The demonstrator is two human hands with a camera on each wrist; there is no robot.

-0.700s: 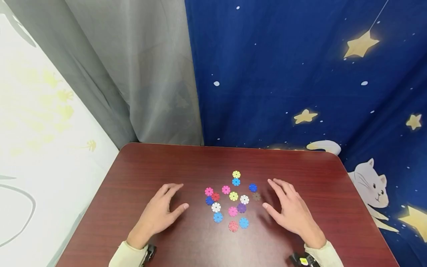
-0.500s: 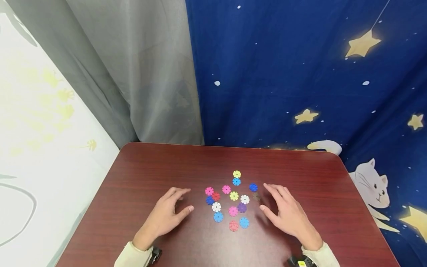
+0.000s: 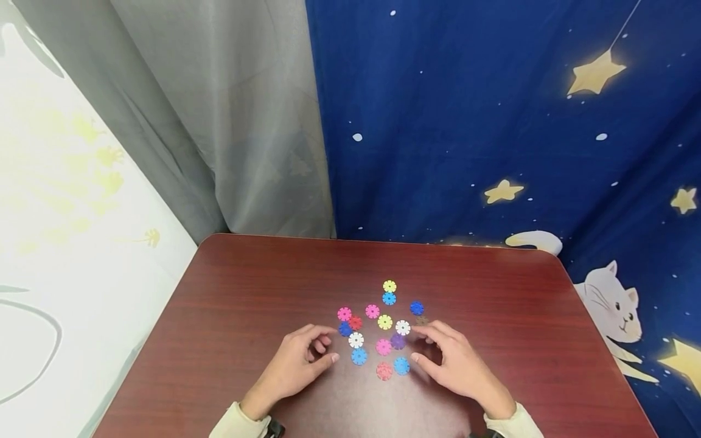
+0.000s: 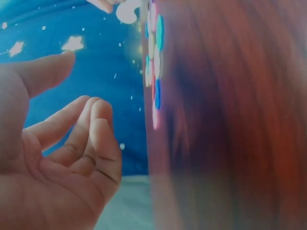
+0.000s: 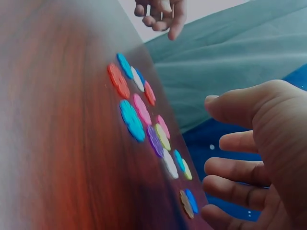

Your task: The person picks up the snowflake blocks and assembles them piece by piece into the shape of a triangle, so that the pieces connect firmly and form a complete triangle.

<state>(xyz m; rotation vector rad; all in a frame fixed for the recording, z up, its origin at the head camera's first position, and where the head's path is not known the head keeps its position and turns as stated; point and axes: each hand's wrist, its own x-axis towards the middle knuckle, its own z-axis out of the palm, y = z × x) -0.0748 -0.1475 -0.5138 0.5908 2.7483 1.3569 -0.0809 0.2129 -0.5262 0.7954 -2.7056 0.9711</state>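
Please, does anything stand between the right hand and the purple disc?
Nothing visible stands between the right hand and the purple disc; a white disc lies flat, close beside it.

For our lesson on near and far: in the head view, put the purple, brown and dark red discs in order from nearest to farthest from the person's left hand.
From the left hand:
1. Dark red disc: left side of the group.
2. Purple disc: right of the group's middle.
3. Brown disc: right edge, beside the right hand.
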